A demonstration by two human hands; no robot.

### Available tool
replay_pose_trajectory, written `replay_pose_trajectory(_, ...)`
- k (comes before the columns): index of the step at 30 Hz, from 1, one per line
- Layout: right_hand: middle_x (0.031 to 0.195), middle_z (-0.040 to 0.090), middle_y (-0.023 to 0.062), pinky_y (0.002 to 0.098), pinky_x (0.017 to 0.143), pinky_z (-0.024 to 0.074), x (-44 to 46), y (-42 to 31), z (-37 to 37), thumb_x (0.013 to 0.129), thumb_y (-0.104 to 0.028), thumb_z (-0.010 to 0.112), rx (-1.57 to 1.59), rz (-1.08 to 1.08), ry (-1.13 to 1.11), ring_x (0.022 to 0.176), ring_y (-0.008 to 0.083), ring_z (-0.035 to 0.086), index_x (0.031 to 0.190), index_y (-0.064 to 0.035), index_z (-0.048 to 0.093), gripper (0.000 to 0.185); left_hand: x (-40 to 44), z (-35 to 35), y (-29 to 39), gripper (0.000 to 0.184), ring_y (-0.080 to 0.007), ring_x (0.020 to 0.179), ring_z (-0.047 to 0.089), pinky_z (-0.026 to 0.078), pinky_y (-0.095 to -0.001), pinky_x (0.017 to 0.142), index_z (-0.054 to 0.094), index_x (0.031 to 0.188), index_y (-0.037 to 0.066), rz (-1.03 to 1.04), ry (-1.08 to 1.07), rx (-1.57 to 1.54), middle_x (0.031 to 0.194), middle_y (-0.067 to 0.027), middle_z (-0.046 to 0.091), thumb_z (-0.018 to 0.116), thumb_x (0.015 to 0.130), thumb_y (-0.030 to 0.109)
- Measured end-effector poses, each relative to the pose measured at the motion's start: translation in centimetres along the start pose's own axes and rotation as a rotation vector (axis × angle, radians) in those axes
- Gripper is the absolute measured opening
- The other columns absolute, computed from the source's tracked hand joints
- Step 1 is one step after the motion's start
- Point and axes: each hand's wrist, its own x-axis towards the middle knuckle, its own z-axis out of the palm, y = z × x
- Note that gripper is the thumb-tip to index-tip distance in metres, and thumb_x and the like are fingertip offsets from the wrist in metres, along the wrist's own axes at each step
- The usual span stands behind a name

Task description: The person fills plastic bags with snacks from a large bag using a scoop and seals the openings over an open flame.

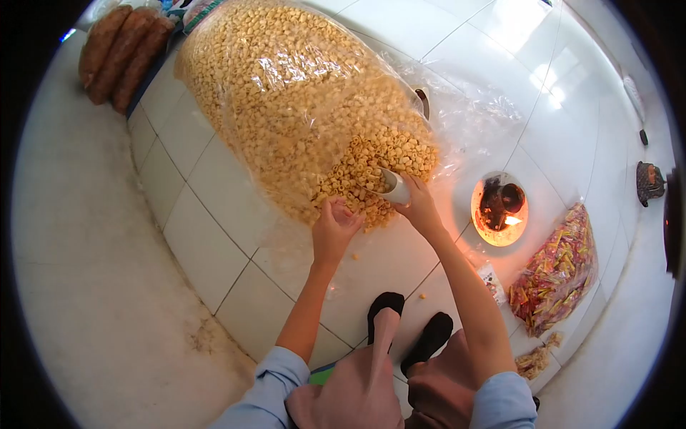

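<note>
A large clear plastic sack (286, 93) full of small, ring-shaped yellow snacks lies on the floor, its mouth towards me. Loose snacks (389, 151) show at the opening. My right hand (420, 207) is closed around a white cup (395, 187), which is tilted with its rim among the snacks. Just left of it, my left hand (336, 232) pinches a bit of thin clear plastic, apparently a small bag, at the near edge of the snacks. Its full shape is hard to make out.
Right of the sack, a small flame burns beside a dark tin (511, 198) on a round plate (480, 227). A bag of red and yellow packets (557, 275) lies farther right. Long brown packs (118, 53) stand at the upper left. A few snacks lie on the tiles near my feet.
</note>
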Motion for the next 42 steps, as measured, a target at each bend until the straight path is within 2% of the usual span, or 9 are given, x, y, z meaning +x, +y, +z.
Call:
replay_pose_trajectory(8,0.12,0.046,0.0137,0.0356,0.09,0.0397,0.2,-4.6,-10.8,0.063,-0.005,0.069,-0.083,-0.16,0.047,0.108,0.0286,0.046,0.122,-0.0065,0.043,0.064,3.2,1.5,2.6,0.046,-0.0146,0.066,0.056,0.047,-0.0264,0.061,0.045,0.101,0.007,0.22,-0.1,-0.117,0.074,-0.0036,0.057,0.072,0.068,0.023)
replay_pose_trajectory(13,0.119,0.045,0.0121,0.0349,0.093,0.0378,1.1,-9.6,-16.8,0.064,-0.004,0.067,-0.274,-0.227,-0.173,0.11,0.0273,0.043,0.121,-0.0065,0.043,0.062,4.4,2.8,4.3,0.045,-0.0141,0.068,0.055,0.046,-0.0269,0.064,0.046,0.101,0.006,0.261,-0.116,-0.177,0.074,-0.0039,0.055,0.073,0.067,0.02)
replay_pose_trajectory(20,0.118,0.045,0.0122,0.0338,0.094,0.036,2.2,-12.2,-17.1,0.062,-0.002,0.065,-0.432,-0.262,-0.324,0.109,0.027,0.041,0.12,-0.0031,0.041,0.062,5.6,4.2,4.0,0.043,-0.0161,0.069,0.056,0.046,-0.0278,0.062,0.047,0.101,0.007,0.382,-0.072,-0.172,0.076,-0.0042,0.056,0.072,0.065,0.013)
replay_pose_trajectory(25,0.105,0.05,0.0081,0.0306,0.08,0.0476,2.3,-14.1,-16.1,0.06,0.0,0.065,-0.548,-0.316,-0.275,0.102,0.0239,0.045,0.104,-0.0016,0.045,0.049,5.8,4.9,3.7,0.048,-0.0212,0.071,0.057,0.047,-0.0307,0.064,0.047,0.101,0.008,0.423,-0.039,-0.157,0.077,-0.0069,0.056,0.072,0.061,0.009)
replay_pose_trajectory(30,0.112,0.048,0.0085,0.0321,0.083,0.0452,2.6,-15.5,-15.5,0.059,0.002,0.066,-0.68,-0.329,-0.307,0.107,0.0244,0.044,0.11,-0.0018,0.045,0.056,5.9,5.0,4.1,0.05,-0.0257,0.074,0.057,0.047,-0.0336,0.066,0.047,0.102,0.008,0.463,0.014,-0.154,0.08,-0.0104,0.057,0.073,0.059,0.009)
replay_pose_trajectory(32,0.113,0.047,0.0079,0.0317,0.082,0.0463,2.6,-15.6,-15.4,0.059,0.002,0.066,-0.728,-0.387,-0.291,0.107,0.0243,0.044,0.111,-0.0019,0.045,0.056,5.9,5.1,4.0,0.05,-0.0238,0.073,0.058,0.047,-0.0317,0.063,0.047,0.102,0.007,0.445,-0.023,-0.149,0.081,-0.0112,0.058,0.075,0.06,0.013)
replay_pose_trajectory(34,0.099,0.049,0.0059,0.0265,0.074,0.05,2.7,-15.5,-15.3,0.064,0.001,0.06,-0.798,-0.556,-0.136,0.099,0.0204,0.047,0.1,-0.0026,0.048,0.038,6.1,5.0,3.8,0.05,-0.0208,0.073,0.059,0.047,-0.03,0.061,0.047,0.101,0.007,0.419,-0.072,-0.198,0.082,-0.0111,0.058,0.076,0.061,0.015)
replay_pose_trajectory(39,0.103,0.048,0.0056,0.0278,0.075,0.05,2.6,-15.9,-16.4,0.065,0.003,0.056,-0.75,-0.534,-0.062,0.1,0.0218,0.047,0.103,-0.0022,0.048,0.039,6.5,3.9,3.9,0.05,-0.0113,0.073,0.059,0.047,-0.0252,0.058,0.048,0.099,0.007,0.234,-0.233,-0.309,0.085,-0.0081,0.06,0.078,0.062,0.021)
replay_pose_trajectory(42,0.106,0.048,0.0063,0.0293,0.076,0.0499,2.7,-14.8,-16.5,0.063,0.005,0.057,-0.688,-0.45,-0.012,0.102,0.0234,0.046,0.105,-0.0019,0.047,0.043,6.7,3.5,3.4,0.043,-0.0059,0.071,0.055,0.046,-0.02,0.062,0.047,0.099,0.006,0.241,-0.197,-0.594,0.089,-0.0031,0.055,0.075,0.066,0.01)
